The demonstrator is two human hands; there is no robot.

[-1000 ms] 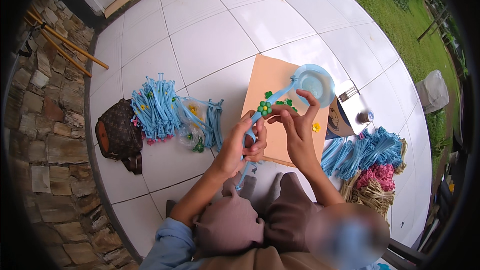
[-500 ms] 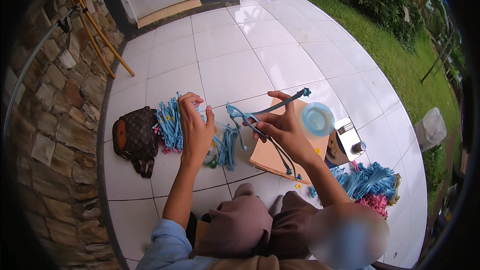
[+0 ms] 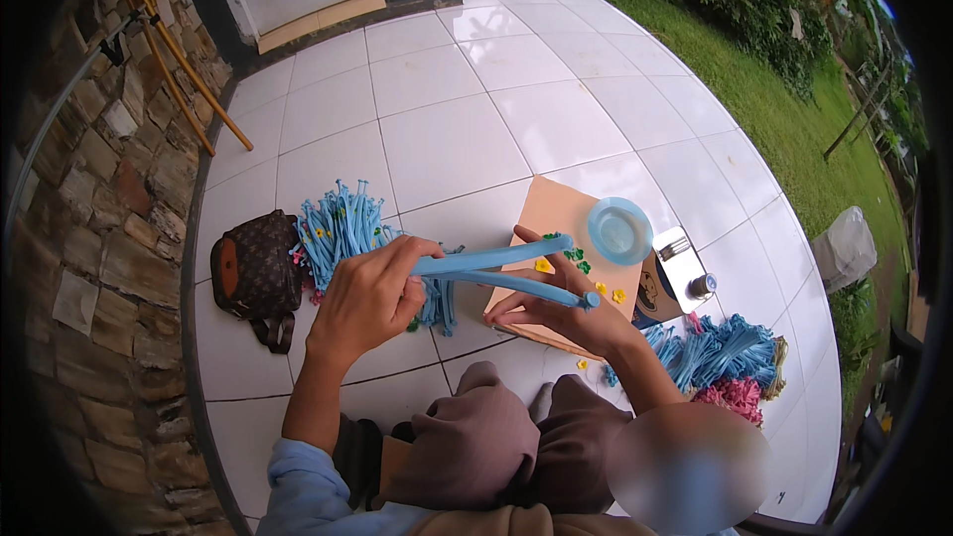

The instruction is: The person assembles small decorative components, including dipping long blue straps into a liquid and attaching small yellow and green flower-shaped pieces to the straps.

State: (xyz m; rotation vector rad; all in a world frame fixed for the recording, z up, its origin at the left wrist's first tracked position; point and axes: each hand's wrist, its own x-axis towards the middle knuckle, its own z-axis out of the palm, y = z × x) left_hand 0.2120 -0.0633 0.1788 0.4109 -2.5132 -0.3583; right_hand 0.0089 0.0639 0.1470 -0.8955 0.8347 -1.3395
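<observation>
My left hand [image 3: 362,298] is closed on the joined end of a blue rubber flip-flop strap [image 3: 486,260]. Its two arms stretch to the right, each ending in a small plug. Behind them, my right hand [image 3: 571,318] has its fingers spread, with the strap's arms crossing in front of the palm; whether they touch is unclear. A tan cardboard sheet [image 3: 551,201] lies under the right hand, bearing small yellow flowers [image 3: 617,296] and green pieces [image 3: 576,255]. Past my left hand is a pile of blue straps [image 3: 342,218], some with yellow flowers.
A brown patterned bag [image 3: 256,263] sits at the left by a stone wall [image 3: 119,288]. To the right are a light-blue bowl [image 3: 620,230], a metal tray [image 3: 677,258] with a small jar [image 3: 702,285], and a blue strap bundle [image 3: 735,352] beside pink ones [image 3: 730,395].
My left hand has moved right and now grips the strap, which my right hand held before. The right hand's fingers have spread. The strap's arms now point right, and the view has shifted slightly.
</observation>
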